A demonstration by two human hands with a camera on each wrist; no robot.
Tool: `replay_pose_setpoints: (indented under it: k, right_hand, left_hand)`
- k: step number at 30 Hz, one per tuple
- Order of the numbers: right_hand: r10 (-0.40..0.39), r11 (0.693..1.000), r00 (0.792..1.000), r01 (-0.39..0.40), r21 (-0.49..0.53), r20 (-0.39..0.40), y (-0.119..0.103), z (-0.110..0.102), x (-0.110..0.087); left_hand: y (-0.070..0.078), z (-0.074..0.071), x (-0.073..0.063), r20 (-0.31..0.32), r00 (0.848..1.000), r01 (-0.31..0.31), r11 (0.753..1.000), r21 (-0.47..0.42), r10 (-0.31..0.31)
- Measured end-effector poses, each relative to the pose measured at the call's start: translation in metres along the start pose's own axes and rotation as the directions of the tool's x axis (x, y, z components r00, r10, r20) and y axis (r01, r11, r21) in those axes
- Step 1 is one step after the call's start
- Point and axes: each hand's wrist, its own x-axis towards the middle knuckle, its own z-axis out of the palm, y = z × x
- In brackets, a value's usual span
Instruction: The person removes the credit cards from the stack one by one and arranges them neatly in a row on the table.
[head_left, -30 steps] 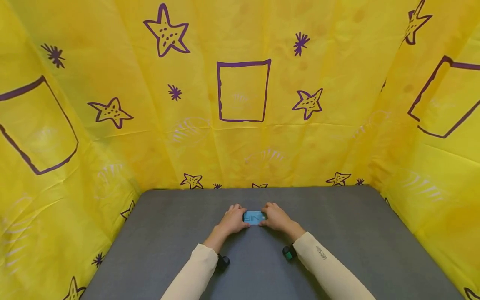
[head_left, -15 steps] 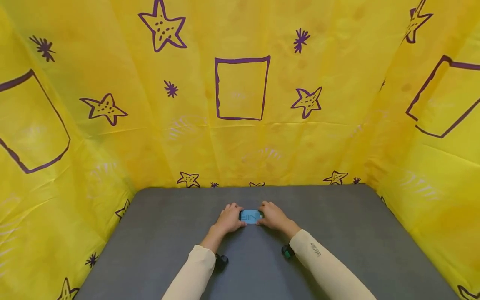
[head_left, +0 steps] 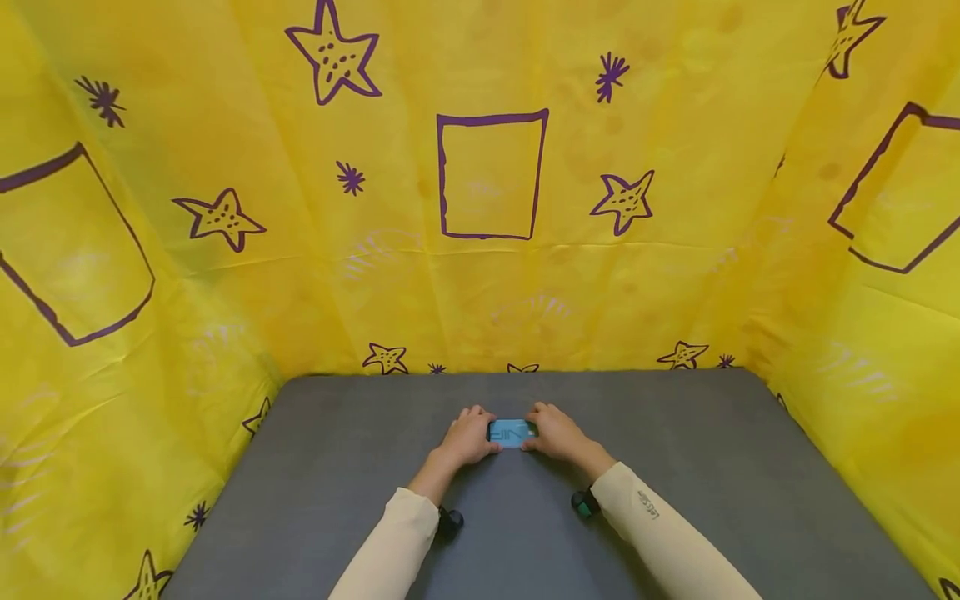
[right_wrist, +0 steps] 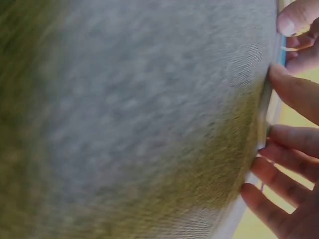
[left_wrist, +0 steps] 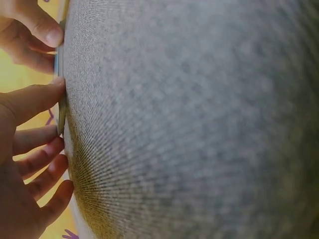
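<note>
A flat light-blue card (head_left: 510, 433) with dark lettering lies at the far middle of the grey table. My left hand (head_left: 468, 436) holds its left end, thumb at the near corner and fingers at the far one. At the right end my right hand (head_left: 557, 433) grips it likewise, covering the corners. In the left wrist view the card's thin edge (left_wrist: 61, 117) shows between thumb and forefinger of the left hand (left_wrist: 25, 154), the other fingers spread over the table. A sliver of blue card (right_wrist: 283, 56) appears between the two hands in the right wrist view.
The grey table (head_left: 360, 500) reaches back to a yellow curtain (head_left: 480, 308) with purple stars and squares, which also hangs along both sides. Each wrist carries a dark camera, one on the left (head_left: 451, 523) and one on the right (head_left: 584, 503).
The head view shifts slightly left, then back right. Both hands keep their hold on the card, and it shows no clear movement on the table.
</note>
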Motion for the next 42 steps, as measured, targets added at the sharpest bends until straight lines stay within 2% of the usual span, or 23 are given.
replay_pose_setpoints:
  k: [10,21,30,42]
  right_hand:
    - [-0.002,1.000,1.000,0.001,0.030,0.013,0.015,0.003,-0.003]
    - [0.019,0.996,0.999,-0.022,0.084,0.030,0.011,0.001,-0.003]
    - [0.016,0.995,1.000,-0.017,0.101,0.008,0.006,-0.002,0.002]
    - [0.033,0.992,0.999,-0.034,0.125,0.011,0.008,-0.005,0.003]
  left_hand:
    - [0.011,-0.001,0.000,0.024,1.000,-0.004,1.000,-0.018,0.004]
    - [0.002,-0.001,0.000,0.031,0.996,-0.087,0.996,-0.021,0.087]
    - [-0.003,-0.006,0.005,0.024,0.997,-0.078,0.997,-0.024,0.078]
    - [-0.001,-0.008,0.003,0.018,0.998,-0.063,0.996,-0.058,0.065]
